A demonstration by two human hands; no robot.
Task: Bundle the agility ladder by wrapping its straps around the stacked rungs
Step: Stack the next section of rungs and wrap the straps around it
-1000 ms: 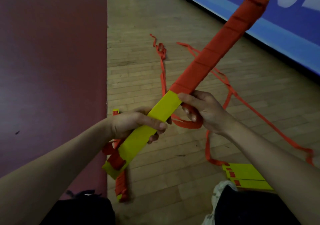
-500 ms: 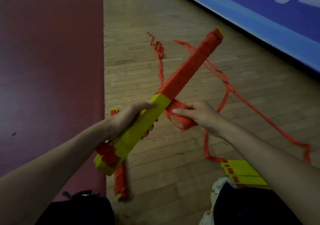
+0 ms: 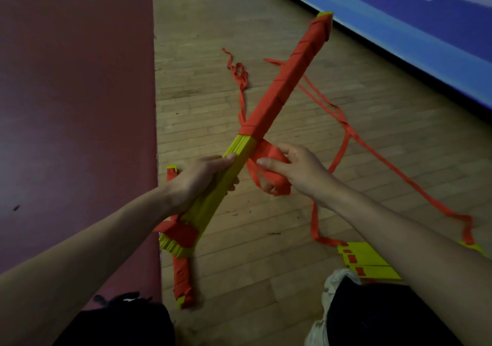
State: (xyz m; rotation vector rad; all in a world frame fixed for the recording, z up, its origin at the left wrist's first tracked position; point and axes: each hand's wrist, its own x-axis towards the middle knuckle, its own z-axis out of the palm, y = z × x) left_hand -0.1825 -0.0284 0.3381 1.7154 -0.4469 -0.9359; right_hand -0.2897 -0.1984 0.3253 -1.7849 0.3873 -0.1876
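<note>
A stack of yellow rungs (image 3: 241, 148) points diagonally up and to the right in front of me. Its far half is covered in wound orange strap (image 3: 286, 84), its near half is bare yellow. My left hand (image 3: 198, 180) grips the bare part around the middle. My right hand (image 3: 295, 171), just to the right of the stack, holds a loop of the orange strap (image 3: 266, 156) that comes off the last winding. Loose strap (image 3: 343, 145) trails over the floor to the right.
A second, wrapped bundle (image 3: 182, 279) lies on the wooden floor beside a dark red mat (image 3: 74, 105). More yellow rungs (image 3: 364, 260) lie at the lower right near my shoe (image 3: 332, 292). A blue banner (image 3: 415, 20) runs along the far right.
The stack has turned in my left hand and its far end has swung. My right hand has brought the strap loop from below the stack up to its right side.
</note>
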